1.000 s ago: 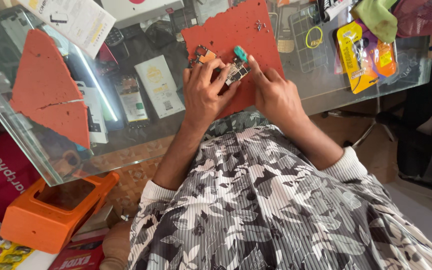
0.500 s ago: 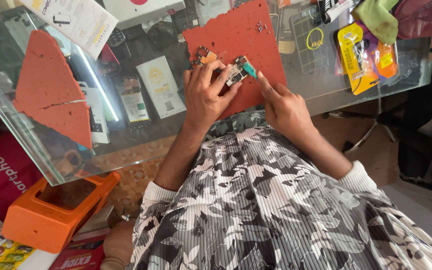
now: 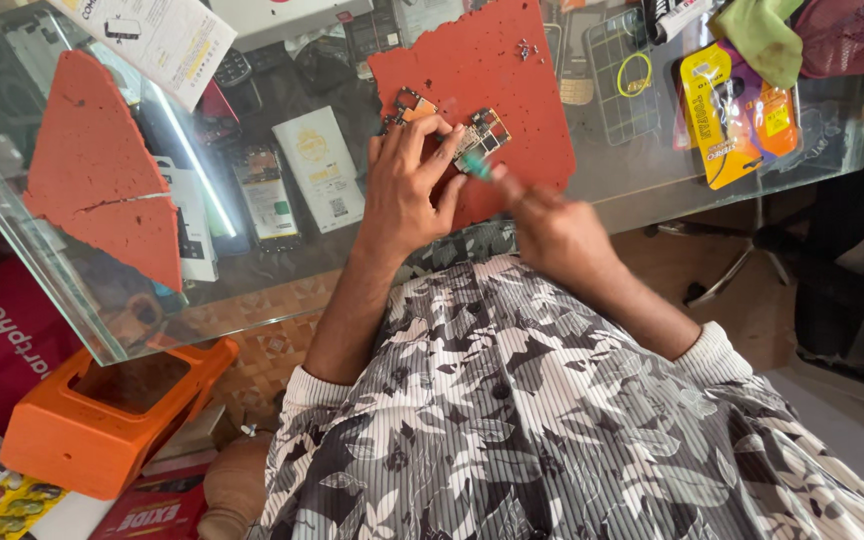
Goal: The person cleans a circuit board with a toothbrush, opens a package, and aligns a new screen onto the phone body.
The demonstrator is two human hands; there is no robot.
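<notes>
- Green-handled tool (image 3: 479, 166), small and slim, sits pinched in the right hand (image 3: 552, 225), whose fingers are closed around it; the hand is blurred, so the exact grip is hard to read.
- Its tip meets the small circuit board (image 3: 480, 134), which lies on the red mat (image 3: 492, 80) near the mat's middle.
- The left hand (image 3: 407, 185) lies flat-fingered over the board's left part, fingertips pressing it down onto the mat; it clamps nothing, it only pins.
- The two hands are close together, almost touching over the board.
- Judging from this, the step in hand is fine work on the board with the tool. The next move would call for a steady left-hand hold and a small, precise tip placement.
- A few tiny dark screws (image 3: 525, 47) lie near the mat's upper edge, apart from the board.
- The mat rests on a glass tabletop (image 3: 642, 185), with phones and cartons showing beneath the glass.
- An orange stool (image 3: 102, 425) stands on the floor at the left.
</notes>
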